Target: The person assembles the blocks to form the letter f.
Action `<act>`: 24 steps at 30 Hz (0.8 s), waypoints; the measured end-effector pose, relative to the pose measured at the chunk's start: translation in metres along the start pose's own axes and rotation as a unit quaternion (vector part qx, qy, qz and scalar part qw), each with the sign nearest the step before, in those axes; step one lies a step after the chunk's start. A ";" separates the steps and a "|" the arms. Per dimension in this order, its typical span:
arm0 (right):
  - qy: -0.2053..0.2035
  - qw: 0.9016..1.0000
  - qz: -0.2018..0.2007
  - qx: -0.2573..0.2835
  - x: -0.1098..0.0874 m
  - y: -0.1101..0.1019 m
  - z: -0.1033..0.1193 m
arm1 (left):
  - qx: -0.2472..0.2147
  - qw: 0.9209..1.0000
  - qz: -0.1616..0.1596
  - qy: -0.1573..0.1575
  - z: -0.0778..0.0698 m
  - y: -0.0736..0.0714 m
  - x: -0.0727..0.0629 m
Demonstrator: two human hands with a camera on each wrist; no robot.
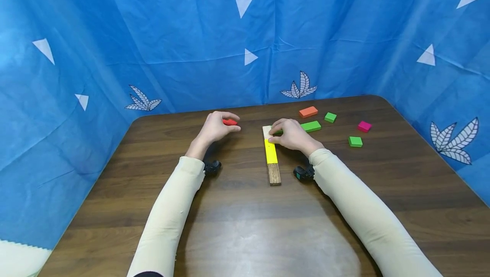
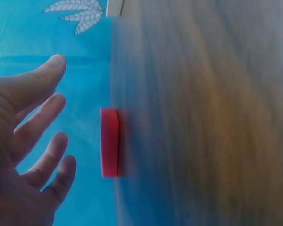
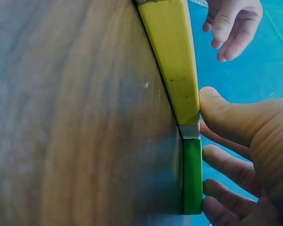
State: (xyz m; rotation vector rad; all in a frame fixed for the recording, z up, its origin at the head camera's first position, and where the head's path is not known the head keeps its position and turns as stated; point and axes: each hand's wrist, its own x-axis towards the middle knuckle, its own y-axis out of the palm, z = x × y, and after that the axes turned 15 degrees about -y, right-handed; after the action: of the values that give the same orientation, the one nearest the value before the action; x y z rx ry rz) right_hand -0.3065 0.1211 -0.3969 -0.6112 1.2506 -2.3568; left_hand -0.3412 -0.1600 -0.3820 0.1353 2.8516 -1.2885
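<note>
My left hand (image 1: 215, 129) hovers at the back left with thumb and fingers apart, holding nothing. Beyond it lies a red block (image 2: 110, 142), partly hidden by the hand in the head view. A pale wood block (image 1: 266, 131), a yellow block (image 1: 271, 152) and a brown wood block (image 1: 274, 174) stand end to end in a line. My right hand (image 1: 292, 135) is over the line's far end, thumb tip at the yellow block and loosely extended fingers by the pale one. A long green block (image 1: 311, 126) lies beside the line, partly behind this hand.
At the back right are an orange block (image 1: 308, 112), two small green blocks (image 1: 330, 117) and a magenta block (image 1: 364, 126). A blue curtain (image 1: 183, 47) hangs along the back and sides of the brown table (image 1: 237, 221). Dark wrist cameras (image 1: 304, 172) sit below both wrists.
</note>
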 end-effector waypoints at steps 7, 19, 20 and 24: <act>-0.007 1.000 -0.003 -0.001 0.001 0.001 -0.003 | 0.002 1.000 0.005 -0.002 0.012 -0.007 0.013; -0.006 1.000 -0.002 -0.004 0.002 0.002 -0.004 | 0.009 0.997 0.075 -0.032 0.025 -0.018 0.034; -0.005 1.000 -0.002 -0.005 0.002 0.002 -0.004 | 0.008 0.996 0.079 -0.037 0.026 -0.017 0.035; -0.008 1.000 -0.004 -0.009 0.001 0.003 -0.004 | 0.004 0.995 0.085 -0.052 0.027 -0.015 0.038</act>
State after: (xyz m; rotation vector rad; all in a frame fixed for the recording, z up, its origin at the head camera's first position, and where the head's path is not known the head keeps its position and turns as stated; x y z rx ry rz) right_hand -0.3091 0.1211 -0.4014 -0.6400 1.2654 -2.3466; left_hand -0.3814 -0.1872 -0.3905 0.2953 2.6830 -1.2353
